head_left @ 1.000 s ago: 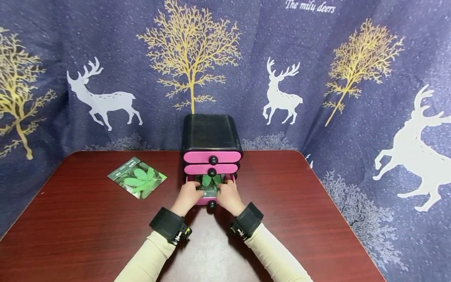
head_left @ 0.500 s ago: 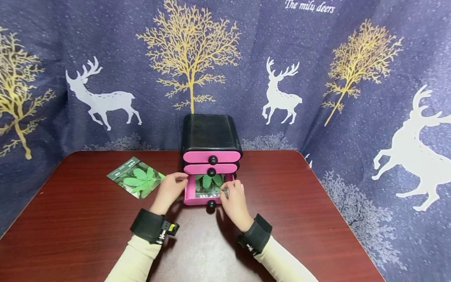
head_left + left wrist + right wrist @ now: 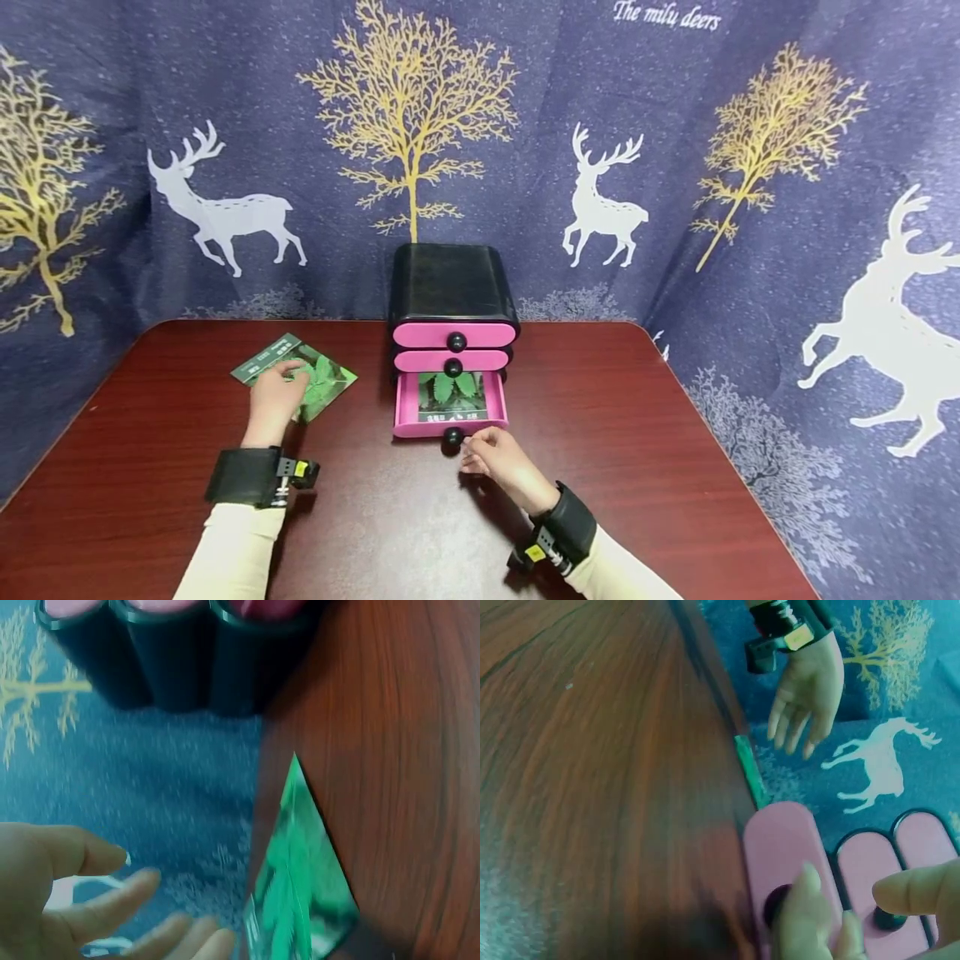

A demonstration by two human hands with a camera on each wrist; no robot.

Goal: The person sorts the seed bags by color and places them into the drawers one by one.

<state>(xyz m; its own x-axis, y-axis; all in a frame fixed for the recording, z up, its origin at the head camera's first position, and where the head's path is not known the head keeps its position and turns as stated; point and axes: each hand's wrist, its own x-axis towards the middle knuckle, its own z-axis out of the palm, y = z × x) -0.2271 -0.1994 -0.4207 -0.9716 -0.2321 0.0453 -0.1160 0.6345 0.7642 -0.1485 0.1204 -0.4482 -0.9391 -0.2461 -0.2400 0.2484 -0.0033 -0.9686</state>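
Note:
My left hand (image 3: pixel 274 402) hovers over a flat card printed with a green leaf (image 3: pixel 327 385), at the left of the table. In the left wrist view its fingers are spread and loosely bent, holding nothing, beside the card (image 3: pixel 296 877). A small black cabinet (image 3: pixel 450 279) has pink drawers. Its bottom drawer (image 3: pixel 420 431) is pulled out, with a similar leaf card (image 3: pixel 452 402) lying flat inside. Just right of that drawer's round black knob (image 3: pixel 452 440) is my right hand (image 3: pixel 504 468). Thumb and fingers are apart in the right wrist view, partly covering the knob (image 3: pixel 777 901).
The reddish-brown wooden table (image 3: pixel 637 467) spreads out around the cabinet. A dark blue cloth (image 3: pixel 525 167) with white deer and golden trees hangs behind it. The two upper drawers (image 3: pixel 452 335) are pushed in.
Both hands have left the card in the bottom drawer. The left hand moved left to the other card; the right came down and toward me, near the knob. The drawer stayed out.

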